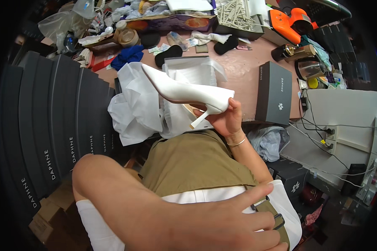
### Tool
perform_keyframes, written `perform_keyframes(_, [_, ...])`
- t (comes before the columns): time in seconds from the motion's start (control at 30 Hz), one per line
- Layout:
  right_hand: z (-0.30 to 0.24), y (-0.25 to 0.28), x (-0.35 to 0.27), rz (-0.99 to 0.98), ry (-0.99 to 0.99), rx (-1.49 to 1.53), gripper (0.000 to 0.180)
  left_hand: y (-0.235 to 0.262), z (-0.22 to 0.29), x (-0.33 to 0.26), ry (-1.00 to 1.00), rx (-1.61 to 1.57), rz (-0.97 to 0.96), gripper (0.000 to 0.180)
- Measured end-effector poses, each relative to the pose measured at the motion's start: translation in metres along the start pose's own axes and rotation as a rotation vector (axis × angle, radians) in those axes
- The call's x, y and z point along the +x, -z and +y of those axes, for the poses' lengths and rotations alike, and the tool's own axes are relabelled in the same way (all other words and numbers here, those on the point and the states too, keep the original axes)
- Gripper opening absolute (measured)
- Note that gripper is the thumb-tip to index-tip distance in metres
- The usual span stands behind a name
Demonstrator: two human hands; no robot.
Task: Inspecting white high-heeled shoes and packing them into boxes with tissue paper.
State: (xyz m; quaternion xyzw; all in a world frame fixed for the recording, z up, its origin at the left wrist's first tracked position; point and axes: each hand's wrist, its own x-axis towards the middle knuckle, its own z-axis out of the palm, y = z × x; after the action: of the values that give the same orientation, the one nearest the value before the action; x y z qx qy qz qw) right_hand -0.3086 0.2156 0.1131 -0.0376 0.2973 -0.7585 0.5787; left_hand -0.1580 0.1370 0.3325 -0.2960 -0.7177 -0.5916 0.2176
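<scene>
My right hand (227, 119) grips a white pointed-toe high-heeled shoe (188, 92) at its heel end. The shoe is held up sideways, its toe toward the far left and its thin heel slanting down. Beneath and behind it is an open shoebox (186, 60) lined with white tissue paper (136, 104), which spills over the left side. My left hand (226, 224) is close to the camera, in front of my chest near the apron strap (276, 217). Its index finger is stretched out and the others are loosely bent and apart, with nothing seen in them.
Dark shoeboxes (63, 121) are stacked at the left. A dark grey box (274, 94) stands at the table's right. Black pads (169, 55), a blue cloth (127, 56), an orange tool (284, 27) and a box of white sticks (236, 16) lie farther back. Cables (316, 121) hang at right.
</scene>
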Motion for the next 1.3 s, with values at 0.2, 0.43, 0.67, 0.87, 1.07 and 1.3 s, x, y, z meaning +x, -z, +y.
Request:
perform_keyframes(0.2, [0.000, -0.006, -0.001, 0.021, 0.029, -0.010, 0.074, 0.003, 0.003, 0.014, 0.058, 0.368, -0.262, 0.025])
perform_keyframes(0.43, [-0.013, -0.008, 0.004, 0.019, 0.070, -0.029, 0.071, 0.042, -0.065, -0.052, 0.378, 0.352, -0.123, 0.009])
perform_keyframes(0.67, [-0.006, 0.012, -0.001, 0.017, -0.071, 0.017, 0.074, 0.041, -0.128, -0.182, 0.833, -0.145, 1.288, 0.063])
perform_keyframes(0.87, [0.010, 0.007, -0.003, 0.069, -0.137, 0.053, 0.075, 0.037, -0.132, -0.178, 0.900, -0.393, 1.214, 0.063])
perform_keyframes(1.07, [0.007, 0.004, -0.002, 0.044, -0.148, -0.016, 0.076, 0.036, -0.134, -0.190, 0.971, -0.423, 1.208, 0.058])
perform_keyframes(1.3, [0.007, 0.006, -0.005, 0.079, -0.116, -0.023, 0.075, 0.033, -0.138, -0.187, 0.988, -0.407, 1.191, 0.056])
